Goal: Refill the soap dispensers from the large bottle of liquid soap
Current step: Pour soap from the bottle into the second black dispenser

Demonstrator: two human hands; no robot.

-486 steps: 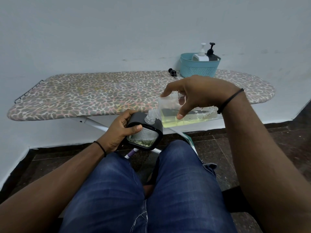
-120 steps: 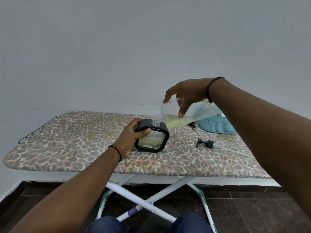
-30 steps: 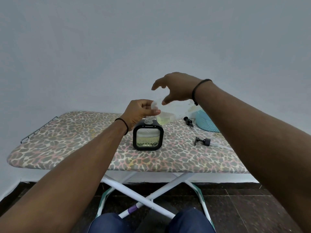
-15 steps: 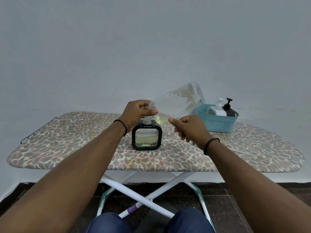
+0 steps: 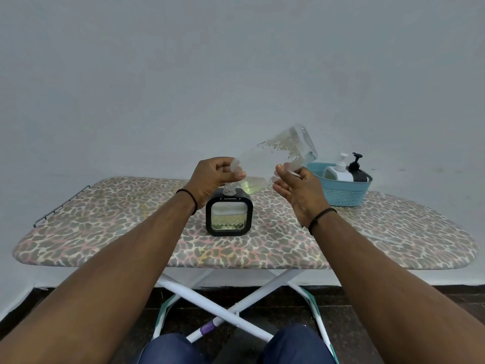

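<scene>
Fingers (image 5: 237, 174) of the left hand (image 5: 214, 178) pinch the large clear bottle (image 5: 275, 156) at its neck, tipped mouth-down over the dispenser.
Right hand (image 5: 299, 191) is spread wide, palm by the bottle's underside; contact unclear. Yellowish soap pools near the neck, above the black square dispenser (image 5: 229, 216) upright on the ironing board (image 5: 105, 219). Far right, a blue basket (image 5: 343, 193) carries a white pump bottle (image 5: 338, 170) and a black one (image 5: 358, 172).

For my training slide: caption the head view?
Left hand tips clear large bottle into square black dispenser; right hand steadies it.
</scene>
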